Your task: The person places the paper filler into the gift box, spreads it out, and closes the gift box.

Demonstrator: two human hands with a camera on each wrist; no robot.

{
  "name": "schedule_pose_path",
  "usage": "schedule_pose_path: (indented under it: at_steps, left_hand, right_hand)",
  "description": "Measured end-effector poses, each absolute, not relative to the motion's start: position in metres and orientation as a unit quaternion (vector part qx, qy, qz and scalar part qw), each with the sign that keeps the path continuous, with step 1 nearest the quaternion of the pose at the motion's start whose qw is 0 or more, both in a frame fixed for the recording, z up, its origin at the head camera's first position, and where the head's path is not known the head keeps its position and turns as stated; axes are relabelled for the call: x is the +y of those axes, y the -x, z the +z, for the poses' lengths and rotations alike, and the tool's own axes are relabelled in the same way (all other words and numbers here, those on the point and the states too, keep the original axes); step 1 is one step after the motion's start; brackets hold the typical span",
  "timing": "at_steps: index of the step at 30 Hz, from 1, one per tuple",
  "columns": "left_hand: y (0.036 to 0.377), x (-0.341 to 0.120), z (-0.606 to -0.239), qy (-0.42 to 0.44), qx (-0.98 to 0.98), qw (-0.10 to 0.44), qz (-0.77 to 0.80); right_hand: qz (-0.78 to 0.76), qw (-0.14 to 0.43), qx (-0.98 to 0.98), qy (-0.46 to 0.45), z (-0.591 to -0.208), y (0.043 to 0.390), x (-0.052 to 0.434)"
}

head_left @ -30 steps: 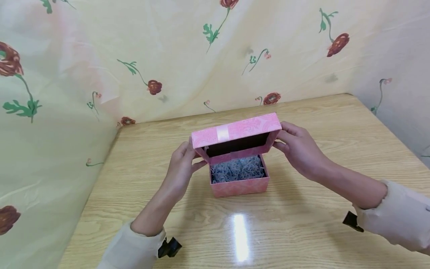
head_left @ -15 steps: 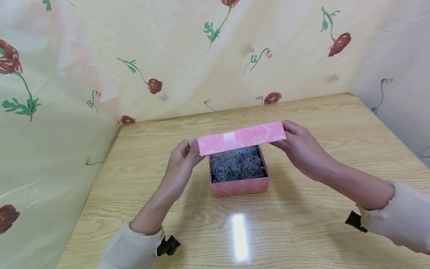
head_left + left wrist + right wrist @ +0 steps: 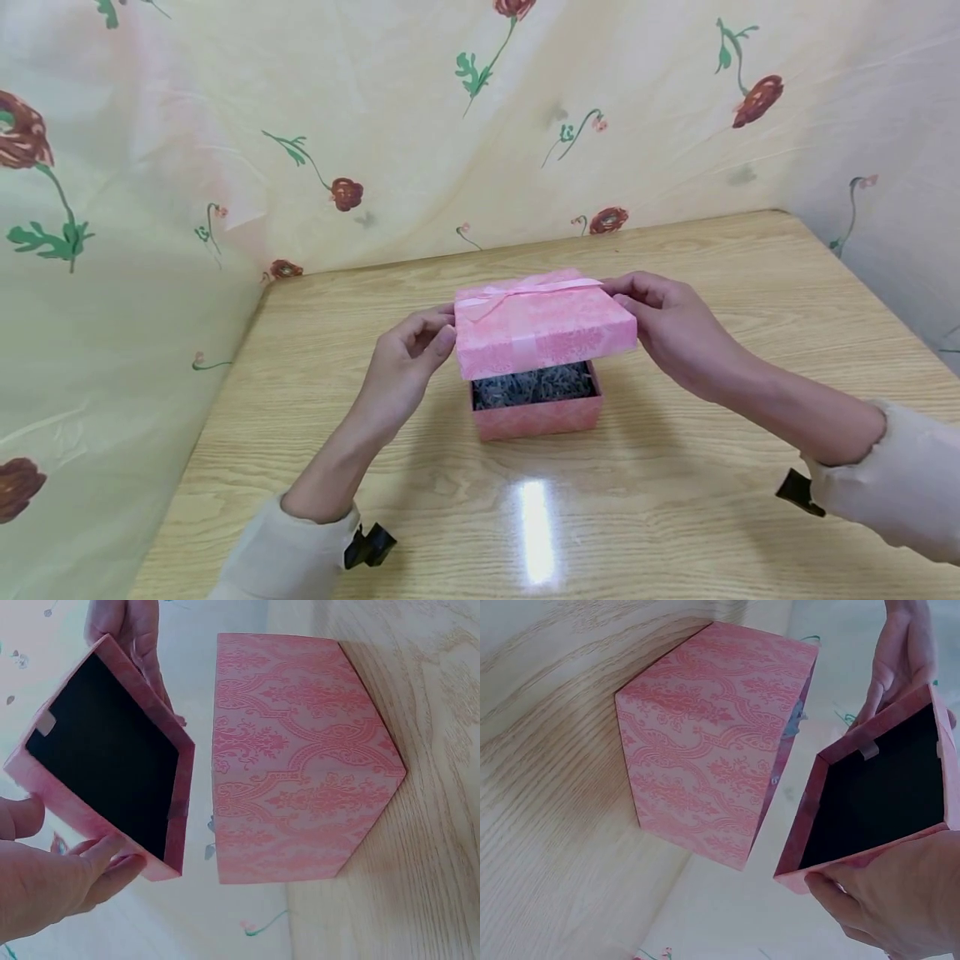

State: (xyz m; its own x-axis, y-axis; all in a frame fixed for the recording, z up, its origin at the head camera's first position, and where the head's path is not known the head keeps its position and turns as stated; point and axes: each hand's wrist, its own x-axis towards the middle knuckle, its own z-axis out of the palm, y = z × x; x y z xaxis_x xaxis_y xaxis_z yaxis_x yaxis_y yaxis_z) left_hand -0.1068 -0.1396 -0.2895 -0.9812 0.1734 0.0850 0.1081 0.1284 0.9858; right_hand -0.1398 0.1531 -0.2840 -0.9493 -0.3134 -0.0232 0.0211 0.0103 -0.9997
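Observation:
A pink patterned box (image 3: 537, 415) stands on the wooden table (image 3: 675, 517), filled with grey shredded paper (image 3: 534, 386). Its pink lid (image 3: 542, 327) with a ribbon hovers just above the box, top side up, tilted toward me. My left hand (image 3: 417, 350) grips the lid's left side and my right hand (image 3: 654, 315) grips its right side. In the left wrist view the lid's black inside (image 3: 105, 761) faces the box (image 3: 292, 757), with my fingers (image 3: 97, 866) curled on its rim. The right wrist view shows the lid (image 3: 877, 795) apart from the box (image 3: 712, 742).
A cream cloth with red flowers (image 3: 345, 193) hangs behind and to the left of the table. A grey wall (image 3: 892, 208) closes the right side. A bright light reflection (image 3: 536, 529) lies on the table in front of the box.
The lid, earlier held upright behind the box with its inside facing me, has swung forward and down until its top shows, now hovering over the box opening. Both hands kept their grip.

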Motion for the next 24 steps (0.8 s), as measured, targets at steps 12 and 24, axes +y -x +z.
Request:
schedule_pose_path:
  at_steps: [12, 24]
  left_hand:
    - [0.105, -0.145, -0.293, -0.116, 0.711, 0.064, 0.691]
    - [0.109, -0.144, -0.309, -0.11, 0.703, 0.063, 0.7]
  right_hand:
    - [-0.593, 0.075, 0.792, 0.125, -0.283, 0.137, 0.153]
    - [-0.6, 0.074, 0.784, 0.144, -0.298, 0.137, 0.149]
